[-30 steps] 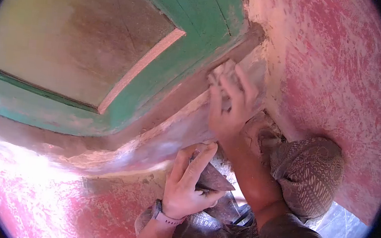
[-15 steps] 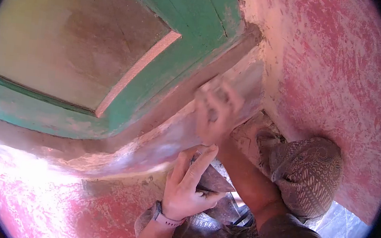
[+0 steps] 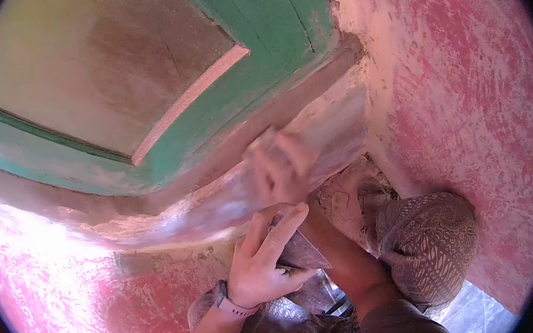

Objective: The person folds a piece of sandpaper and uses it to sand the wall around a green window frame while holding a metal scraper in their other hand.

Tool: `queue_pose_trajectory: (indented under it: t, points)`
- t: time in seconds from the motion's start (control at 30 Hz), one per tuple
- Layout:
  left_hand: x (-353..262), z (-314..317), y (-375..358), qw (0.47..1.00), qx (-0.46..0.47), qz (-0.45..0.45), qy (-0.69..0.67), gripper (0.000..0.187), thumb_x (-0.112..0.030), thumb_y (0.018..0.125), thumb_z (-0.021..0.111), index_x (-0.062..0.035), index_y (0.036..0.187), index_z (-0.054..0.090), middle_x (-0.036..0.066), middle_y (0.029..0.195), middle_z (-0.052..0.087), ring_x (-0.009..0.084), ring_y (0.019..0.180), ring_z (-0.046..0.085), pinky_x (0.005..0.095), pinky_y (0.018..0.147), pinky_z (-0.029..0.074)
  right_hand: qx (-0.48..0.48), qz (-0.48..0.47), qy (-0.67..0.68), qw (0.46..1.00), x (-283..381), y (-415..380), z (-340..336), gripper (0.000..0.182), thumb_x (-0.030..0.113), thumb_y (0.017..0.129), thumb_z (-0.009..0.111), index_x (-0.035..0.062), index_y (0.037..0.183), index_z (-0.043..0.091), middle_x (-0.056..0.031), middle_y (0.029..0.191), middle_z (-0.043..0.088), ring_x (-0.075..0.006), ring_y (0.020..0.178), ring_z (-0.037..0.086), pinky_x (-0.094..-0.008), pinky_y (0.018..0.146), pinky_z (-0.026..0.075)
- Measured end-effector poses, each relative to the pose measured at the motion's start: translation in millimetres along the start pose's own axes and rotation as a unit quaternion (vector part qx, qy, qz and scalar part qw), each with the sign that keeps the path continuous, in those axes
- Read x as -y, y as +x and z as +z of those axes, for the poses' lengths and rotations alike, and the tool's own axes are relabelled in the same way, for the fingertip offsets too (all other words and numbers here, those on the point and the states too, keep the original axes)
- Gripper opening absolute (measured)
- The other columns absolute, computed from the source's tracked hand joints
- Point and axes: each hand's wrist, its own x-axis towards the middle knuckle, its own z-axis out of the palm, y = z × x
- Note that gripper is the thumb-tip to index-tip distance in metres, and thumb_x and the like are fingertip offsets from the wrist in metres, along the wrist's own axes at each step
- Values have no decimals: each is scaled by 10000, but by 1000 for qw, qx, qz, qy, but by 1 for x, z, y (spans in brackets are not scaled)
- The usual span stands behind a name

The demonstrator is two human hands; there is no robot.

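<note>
My left hand (image 3: 264, 259), with a pale-strapped watch (image 3: 234, 306) on its wrist, grips a thin dark flat plate (image 3: 303, 250) with straight edges and a pointed corner. Fingers point upward in front of the plate, and the thumb lies along its lower edge. Farther up, my right hand (image 3: 282, 168) is smeared by motion, its fingers curled at the brown strip (image 3: 215, 165) below the green window frame (image 3: 219, 123). I cannot tell what small thing sits at its fingertips. Whitish plaster (image 3: 332, 121) runs along under the strip.
A pinkish, patchy wall (image 3: 459, 101) rises on the right, and more pink wall (image 3: 159, 284) lies at lower left under bright light. The window pane (image 3: 123, 56) is dusty. My knee in patterned brown cloth (image 3: 435, 247) is bent close to the wall corner.
My right hand has moved left and slightly down along the brown strip. My left hand and the plate have barely shifted.
</note>
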Motion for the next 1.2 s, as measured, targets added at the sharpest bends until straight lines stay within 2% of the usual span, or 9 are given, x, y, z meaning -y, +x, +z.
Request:
queue_pose_trajectory:
  t: [0.13,0.33,0.5,0.57,0.77,0.87,0.97,1.07,1.2]
  points:
    - [-2,1,0,1000,1,5,13,874,-129,657,1009,-14,1441,643,223,1296,702,416,1148,702,470,971,600,-23,-49,-17,998,13,3,7,502,64,866,831,146,1345,707,-162,1243,693,-354,867,715,-455,730,589]
    - [1,-4,-9,1000,-11,-4,20,864,-135,652,1014,-17,1429,655,224,1296,701,414,1157,704,471,978,599,-128,20,-160,979,-21,45,-9,507,75,865,834,154,1351,717,-167,1224,707,-351,915,738,-437,767,613]
    - [-2,-7,-4,1000,13,-13,0,875,-149,647,1022,-14,1429,654,228,1312,691,406,1160,707,464,970,600,82,-48,83,992,11,6,10,496,82,868,836,153,1348,735,-129,1166,725,-310,842,737,-440,722,609]
    - [-3,-5,-3,1000,2,2,-2,877,-153,646,1022,-17,1430,655,230,1317,687,404,1162,708,462,971,600,39,-83,53,994,12,6,9,469,81,874,833,149,1329,745,-113,1146,723,-305,798,731,-450,689,603]
    - [2,-7,-9,1000,-21,7,3,867,-145,654,1008,-24,1435,652,229,1315,691,394,1159,710,466,975,601,-118,51,-156,979,-17,49,-13,453,63,866,821,176,1302,768,-107,1307,668,-309,1115,698,-476,952,565]
    - [3,-6,-11,1000,-15,1,7,863,-137,659,1003,-23,1438,648,222,1314,696,400,1160,707,467,976,601,-104,50,-123,986,-15,32,-7,444,79,870,843,181,1297,776,-105,1395,631,-305,1273,621,-473,1035,508]
    - [2,-7,-7,1000,-4,-3,11,863,-130,659,1002,-23,1438,646,217,1317,700,406,1162,702,468,978,600,28,-13,-27,999,16,-1,1,430,108,897,849,164,1316,768,-109,1377,640,-309,1291,613,-486,1014,514]
    - [-1,-3,-3,1000,-11,8,12,869,-122,658,1000,-18,1442,642,219,1323,700,409,1165,697,471,980,597,24,-37,-7,999,10,1,-1,435,119,912,829,170,1338,761,-128,1412,636,-331,1333,594,-502,1051,495]
    - [-1,-3,-8,1000,-21,14,19,882,-113,655,998,-7,1450,631,219,1329,700,410,1170,692,478,990,592,-113,104,-131,979,-33,52,-25,399,118,962,787,161,1357,752,-163,1485,617,-363,1357,583,-511,1121,448]
